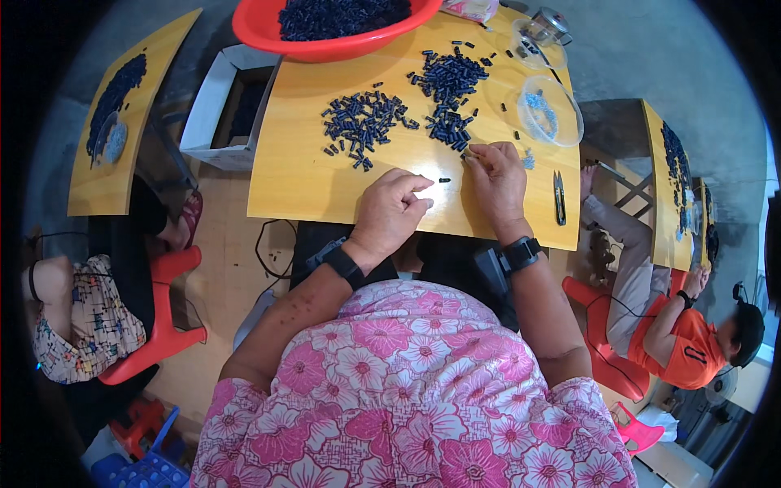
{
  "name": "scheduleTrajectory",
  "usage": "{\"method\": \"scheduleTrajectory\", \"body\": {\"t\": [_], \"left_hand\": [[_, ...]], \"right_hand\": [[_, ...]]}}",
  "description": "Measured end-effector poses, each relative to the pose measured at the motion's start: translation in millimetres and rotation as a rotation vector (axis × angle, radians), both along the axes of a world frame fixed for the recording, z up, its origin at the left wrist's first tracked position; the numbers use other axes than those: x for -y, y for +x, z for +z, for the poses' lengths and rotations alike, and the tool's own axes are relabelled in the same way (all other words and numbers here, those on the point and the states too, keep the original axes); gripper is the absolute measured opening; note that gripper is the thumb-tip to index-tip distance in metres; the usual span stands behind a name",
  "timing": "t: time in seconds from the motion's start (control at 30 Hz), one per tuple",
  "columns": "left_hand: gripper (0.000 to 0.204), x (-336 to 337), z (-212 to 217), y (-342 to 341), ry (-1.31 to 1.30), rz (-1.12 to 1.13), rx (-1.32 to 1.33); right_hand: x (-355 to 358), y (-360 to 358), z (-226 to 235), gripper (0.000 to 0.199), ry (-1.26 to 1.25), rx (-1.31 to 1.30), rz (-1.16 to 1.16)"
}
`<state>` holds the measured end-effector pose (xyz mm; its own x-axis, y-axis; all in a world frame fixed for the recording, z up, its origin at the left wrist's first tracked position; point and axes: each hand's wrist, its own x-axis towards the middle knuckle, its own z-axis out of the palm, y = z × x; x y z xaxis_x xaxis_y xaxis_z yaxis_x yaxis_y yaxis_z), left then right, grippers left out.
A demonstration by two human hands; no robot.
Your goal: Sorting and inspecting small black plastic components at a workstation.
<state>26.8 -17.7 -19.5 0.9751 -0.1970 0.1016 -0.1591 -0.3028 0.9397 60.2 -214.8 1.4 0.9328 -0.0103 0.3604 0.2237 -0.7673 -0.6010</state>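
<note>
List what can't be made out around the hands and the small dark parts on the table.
- Right hand: its fingertips curl onto the edge of a pile of small dark parts; whether they pinch one is hidden by the fingers.
- Left hand: knuckles cover anything under it.
- Single dark part between the hands: too small to tell its shape.
- Red basin: cut off by the top edge.
- Clear dish: contents too small.

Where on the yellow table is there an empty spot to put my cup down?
The widest bare patch is the table's near-left part, between the left pile of dark pieces and the left hand. A thinner strip runs along the near edge between the right hand and the snips. It is crowded further back: right pile, red bowl, clear lids.
</note>
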Motion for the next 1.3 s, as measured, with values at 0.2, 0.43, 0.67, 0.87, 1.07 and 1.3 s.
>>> {"method": "scheduleTrajectory", "body": {"t": [0.2,0.43,0.67,0.87,1.07,1.3], "left_hand": [[0.018,1,-3,0,0.012,0.006,0.012],[0.015,1,-4,0,0.013,0.011,0.022],[0.013,1,-2,0,-0.015,0.015,0.017],[0.011,3,-3,-2,-0.006,0.001,0.037],[0.009,-2,3,-7,-0.030,-0.068,-0.023],[0.012,9,6,-18,-0.271,-0.074,-0.125]], "right_hand": [[-2,0,-3,0.006,-0.063,-0.038,0.002],[0,0,-5,0.010,-0.191,0.026,0.078],[-1,-7,1,0.015,-0.187,0.070,0.136],[12,-29,-3,0.013,0.152,-0.006,0.055],[5,-60,7,0.005,0.746,-0.376,0.097],[-8,-69,-1,0.011,0.757,-0.377,0.125]]}}
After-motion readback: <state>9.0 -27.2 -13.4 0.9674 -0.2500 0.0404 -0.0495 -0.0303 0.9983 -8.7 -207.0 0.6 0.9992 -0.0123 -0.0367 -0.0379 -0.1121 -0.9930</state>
